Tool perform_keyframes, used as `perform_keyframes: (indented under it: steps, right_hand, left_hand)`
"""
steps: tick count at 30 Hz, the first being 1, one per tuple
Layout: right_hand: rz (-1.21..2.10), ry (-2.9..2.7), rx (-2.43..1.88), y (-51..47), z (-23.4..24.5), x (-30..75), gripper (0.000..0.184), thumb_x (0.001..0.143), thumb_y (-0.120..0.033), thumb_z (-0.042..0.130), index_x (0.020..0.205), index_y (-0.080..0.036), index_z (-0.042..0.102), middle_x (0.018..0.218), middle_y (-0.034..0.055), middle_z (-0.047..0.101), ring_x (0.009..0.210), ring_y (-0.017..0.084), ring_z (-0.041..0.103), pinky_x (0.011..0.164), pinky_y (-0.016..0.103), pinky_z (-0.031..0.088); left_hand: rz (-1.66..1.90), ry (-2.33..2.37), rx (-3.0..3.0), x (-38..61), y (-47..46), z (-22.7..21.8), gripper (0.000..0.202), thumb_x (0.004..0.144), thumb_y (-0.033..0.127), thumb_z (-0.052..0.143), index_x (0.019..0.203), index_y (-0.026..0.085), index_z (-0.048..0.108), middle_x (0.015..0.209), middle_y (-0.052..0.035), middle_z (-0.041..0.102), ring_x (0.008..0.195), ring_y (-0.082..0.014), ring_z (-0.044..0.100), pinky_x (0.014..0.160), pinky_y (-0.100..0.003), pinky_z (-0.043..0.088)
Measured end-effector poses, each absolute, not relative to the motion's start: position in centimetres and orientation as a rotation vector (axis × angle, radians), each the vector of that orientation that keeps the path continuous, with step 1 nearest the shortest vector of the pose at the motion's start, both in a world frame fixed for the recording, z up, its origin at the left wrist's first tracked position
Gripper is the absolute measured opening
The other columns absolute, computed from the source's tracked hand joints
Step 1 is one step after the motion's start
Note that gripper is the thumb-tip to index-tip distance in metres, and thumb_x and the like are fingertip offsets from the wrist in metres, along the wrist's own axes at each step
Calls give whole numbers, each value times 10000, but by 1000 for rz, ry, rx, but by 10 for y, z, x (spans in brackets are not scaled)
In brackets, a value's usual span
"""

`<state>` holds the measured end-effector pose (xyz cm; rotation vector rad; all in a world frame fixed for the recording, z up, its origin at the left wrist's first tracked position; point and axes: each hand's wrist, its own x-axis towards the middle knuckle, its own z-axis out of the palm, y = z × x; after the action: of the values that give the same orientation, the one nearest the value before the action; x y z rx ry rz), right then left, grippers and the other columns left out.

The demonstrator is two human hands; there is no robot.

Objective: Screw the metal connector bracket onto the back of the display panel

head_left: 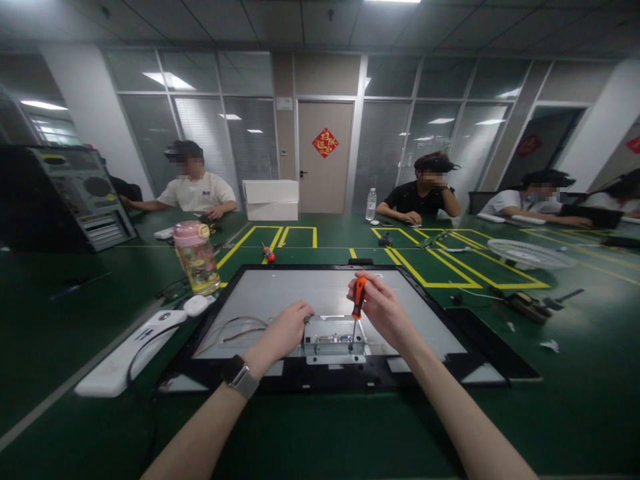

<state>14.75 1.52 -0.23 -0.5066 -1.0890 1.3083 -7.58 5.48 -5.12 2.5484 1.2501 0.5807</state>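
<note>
A flat display panel [240, 293] with a black frame lies back side up on the green table in front of me. Near its front edge sits a metal bracket [327, 327] with a row of connectors. My right hand [383, 307] grips an orange and black screwdriver [359, 297], held upright, its shaft reaching down to the right part of the bracket. The exact contact of the tip is too small to make out. Against the bracket's left side rests my left hand [287, 330], fingers closed on its edge. Thin cables [235, 327] lie left of that hand.
A pink-lidded bottle [194, 260] and a white power strip [133, 350] stand left of the panel. Behind it lies a red screwdriver [269, 254]. A black strip [493, 343] lies to the right. A computer case [65, 200] is at far left; several people sit across the table.
</note>
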Motion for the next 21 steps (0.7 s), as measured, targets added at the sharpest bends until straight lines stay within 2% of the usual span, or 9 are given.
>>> perform_keyframes:
  steps: [9,15,21]
  right_hand:
    - [1244,-1083,-514,16,-3,147,223,678,-352,801,846,-240,706,818,-3,648,774,158,586,870,361,468]
    - [1276,-1099,-505,17,-6,148,275,745,-401,746,972,-255,694,824,8,678,765,163,614,821,348,481]
    - [1316,-1099,-484,17,-6,148,246,757,-391,736,952,-246,694,848,9,683,796,160,624,815,321,486]
  left_hand:
    - [591,1244,2545,-77,58,-55,381,827,14,352,1069,174,599,1126,-77,601,1056,-176,566,979,-306,421]
    - [591,1246,2532,-77,56,-54,366,844,25,354,1065,178,602,1135,-76,597,1035,-174,574,961,-299,426]
    - [590,1255,2541,-75,53,-49,366,838,17,349,1059,169,597,1123,-79,596,1037,-176,575,962,-296,422]
